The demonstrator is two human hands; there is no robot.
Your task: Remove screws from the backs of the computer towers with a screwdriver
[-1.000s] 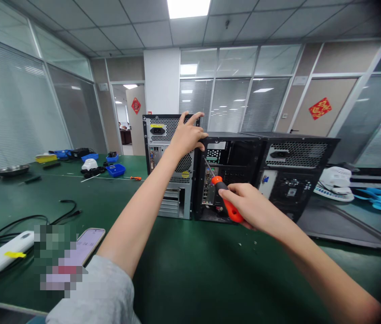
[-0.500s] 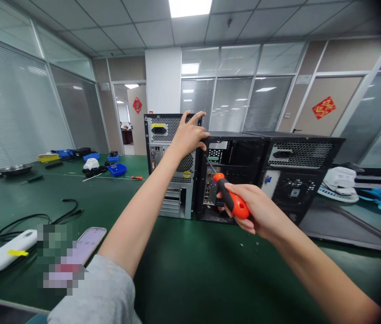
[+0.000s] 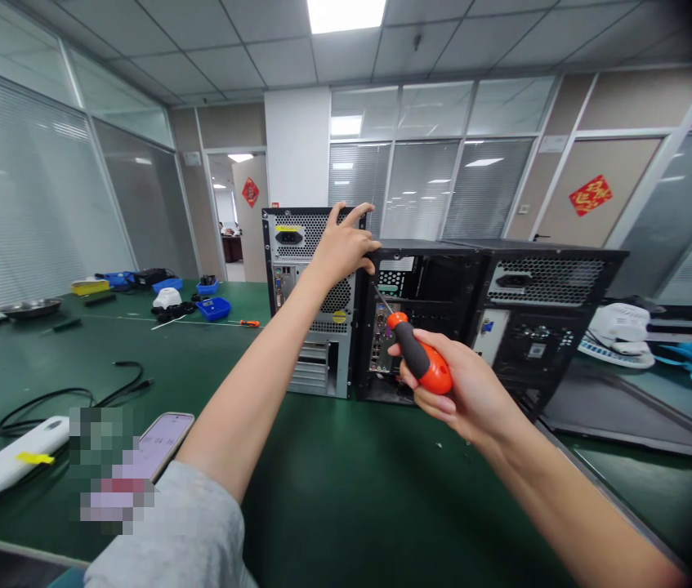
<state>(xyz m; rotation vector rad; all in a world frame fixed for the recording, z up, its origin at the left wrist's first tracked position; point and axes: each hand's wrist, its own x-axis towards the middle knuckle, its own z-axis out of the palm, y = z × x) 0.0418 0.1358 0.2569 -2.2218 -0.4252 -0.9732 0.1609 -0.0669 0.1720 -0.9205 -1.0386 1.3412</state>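
Fingers spread, my left hand (image 3: 346, 247) rests against the upper right back edge of the left computer case (image 3: 312, 331). Its thumb reaches over to the left edge of the middle computer case (image 3: 437, 273), whose back has an open bay. My right hand (image 3: 462, 376) is wrapped round the red and black handle of a screwdriver (image 3: 414, 347). The shaft points up and left, its tip at the left rear edge of the middle case, just below my left thumb. Whether the tip sits in a screw is too small to tell.
A third computer case (image 3: 542, 282) stands close on the right. On the green table (image 3: 333, 490) lie a phone (image 3: 162, 441), a white power strip (image 3: 8, 461) with black cables, blue trays (image 3: 215, 308) and a small orange screwdriver (image 3: 250, 323). A dark panel (image 3: 633, 408) lies at right.
My right hand has shifted its fingers and turned slightly on the screwdriver handle. The tip stays in about the same place, and my left hand has not moved.
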